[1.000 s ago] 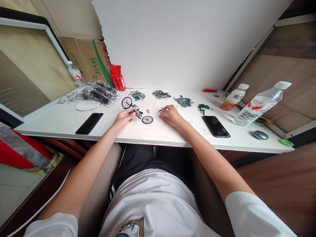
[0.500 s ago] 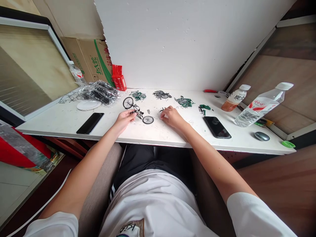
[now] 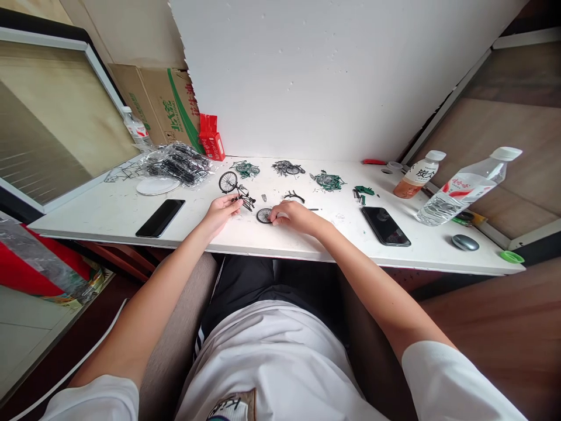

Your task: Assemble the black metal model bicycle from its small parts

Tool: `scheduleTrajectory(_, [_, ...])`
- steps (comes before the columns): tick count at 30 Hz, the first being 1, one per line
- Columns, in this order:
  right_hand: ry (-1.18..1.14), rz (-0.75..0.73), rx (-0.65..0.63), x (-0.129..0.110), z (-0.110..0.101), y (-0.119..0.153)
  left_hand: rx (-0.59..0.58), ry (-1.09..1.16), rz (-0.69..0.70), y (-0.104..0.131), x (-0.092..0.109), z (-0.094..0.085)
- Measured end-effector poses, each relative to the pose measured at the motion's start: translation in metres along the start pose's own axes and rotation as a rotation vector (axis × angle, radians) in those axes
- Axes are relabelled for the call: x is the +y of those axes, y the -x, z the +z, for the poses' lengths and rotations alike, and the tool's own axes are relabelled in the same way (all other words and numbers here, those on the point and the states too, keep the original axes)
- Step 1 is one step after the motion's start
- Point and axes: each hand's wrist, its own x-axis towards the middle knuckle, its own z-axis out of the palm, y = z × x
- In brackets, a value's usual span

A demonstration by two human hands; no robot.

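Pinched in my left hand [image 3: 224,211] is a small black model bicycle frame [image 3: 245,199], with one spoked wheel [image 3: 228,182] attached at its upper left end. Just right of the frame, a loose spoked wheel [image 3: 263,216] is gripped at its right edge by the fingertips of my right hand [image 3: 291,215]. Beyond my right hand lies a curved black part [image 3: 294,196]. A tiny grey part [image 3: 263,197] lies above the loose wheel. Part of that wheel is hidden by my fingers.
Piles of green parts [image 3: 328,180] and black parts [image 3: 287,168] lie at the back. Phones stand at left [image 3: 160,218] and right [image 3: 385,225]. Two bottles [image 3: 416,174] [image 3: 464,187], a grey mouse [image 3: 465,242] and a bagged bundle [image 3: 179,164] are also on the table [image 3: 315,248].
My right hand has moved left from the curved black part, uncovering it, and has taken hold of the loose wheel's edge. My left hand has stayed nearly still.
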Motion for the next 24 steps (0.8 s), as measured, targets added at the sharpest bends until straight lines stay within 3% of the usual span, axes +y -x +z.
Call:
scheduleTrajectory(3, [-0.080, -0.003, -0.004, 0.001, -0.007, 0.002, 0.006, -0.004, -0.004, 0.000, 0.000, -0.001])
scheduleTrajectory(9, [-0.126, 0.075, 0.152, 0.007, 0.002, -0.001, 0.000, -0.009, 0.000, -0.001, -0.002, -0.002])
scheduleTrajectory(14, [-0.162, 0.121, 0.131, 0.010, 0.005, -0.001, -0.010, -0.021, 0.004, 0.000, -0.001, -0.001])
scheduleTrajectory(24, [-0.141, 0.035, 0.089, 0.021, 0.005, -0.001, -0.017, -0.009, 0.013, 0.000, 0.000, -0.001])
